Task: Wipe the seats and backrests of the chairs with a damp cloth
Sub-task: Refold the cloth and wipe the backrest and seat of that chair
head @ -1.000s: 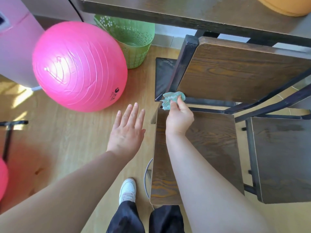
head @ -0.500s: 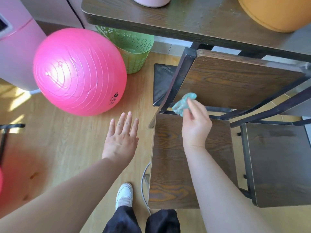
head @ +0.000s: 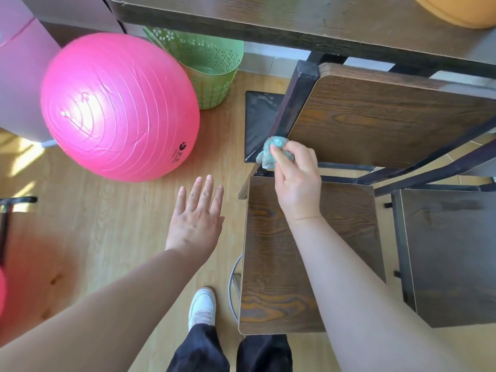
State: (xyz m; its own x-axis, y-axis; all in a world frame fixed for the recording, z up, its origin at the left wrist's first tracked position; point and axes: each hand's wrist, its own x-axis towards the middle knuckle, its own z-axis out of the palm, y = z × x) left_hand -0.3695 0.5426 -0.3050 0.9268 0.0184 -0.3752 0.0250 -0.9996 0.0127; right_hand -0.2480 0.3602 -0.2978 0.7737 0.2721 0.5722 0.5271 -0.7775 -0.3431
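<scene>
Laminate flooring [head: 107, 224] surrounded the nearer seat [head: 271, 277], taken as reference. At the seat's far left corner the right hand [head: 298, 183] gripped a bunched teal cloth [head: 268, 150] against the lower left edge of the backrest [head: 389, 116]. Left of the seat the left hand [head: 196, 218] hovered, fingers straight, holding nothing. Cloth judged light, soft and prone to folding; a bunched grip under fingertip pressure suits it

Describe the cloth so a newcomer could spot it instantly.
Start at the wooden chair right of the big pink ball. At the lower left corner of its backrest, by the black frame post, the right hand pinches a small crumpled cloth. It is the only teal, fuzzy thing there; the nearby basket is green, rigid and perforated.
</scene>
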